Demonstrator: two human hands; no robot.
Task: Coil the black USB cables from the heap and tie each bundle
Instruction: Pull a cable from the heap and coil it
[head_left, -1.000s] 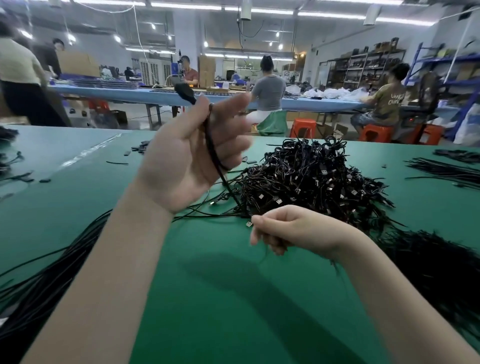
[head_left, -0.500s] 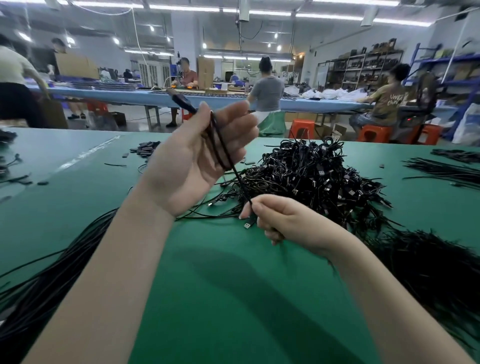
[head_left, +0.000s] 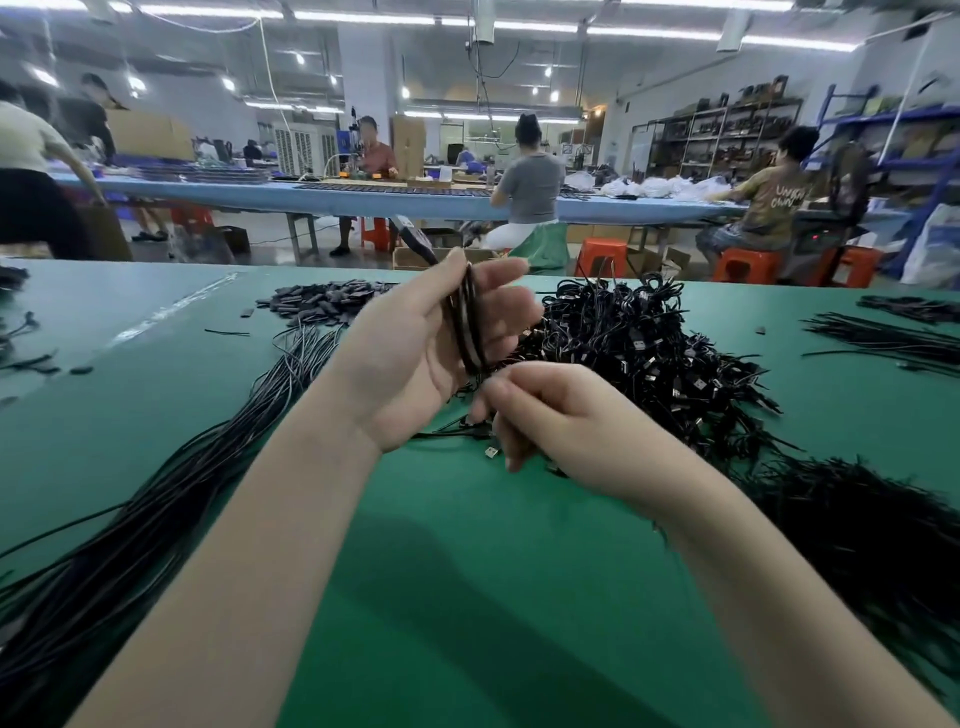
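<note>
- Both hands were raised over the green table (head_left: 467, 597): the left hand (head_left: 415, 358) was held palm up with fingers nearly straight, and the right hand (head_left: 550, 415) was curled just near and right of it.
- Several turns of cable (head_left: 467, 322) were seen wound round the left fingers, the loop standing nearly upright, its long axis running near to far; one plug end (head_left: 413, 234) stuck up past the fingertips.
- The lower end of the loop was met by the right fingertips, which seemed to pinch the strand; the grip itself was blurred.
- A loose tail was judged to run down from the right hand to a silver plug (head_left: 491, 452) lying on the table just below it.
- The right hand was judged the nearer to that tail, so the next wrap would be fed from below and right.
- The heap (head_left: 649, 353) lay just beyond and right of the hands, touching neither.
- Straight cables (head_left: 156, 493) were spread on the left; small black pieces (head_left: 322, 301) lay far left.
- Nothing was seen between the hands and the tail.
</note>
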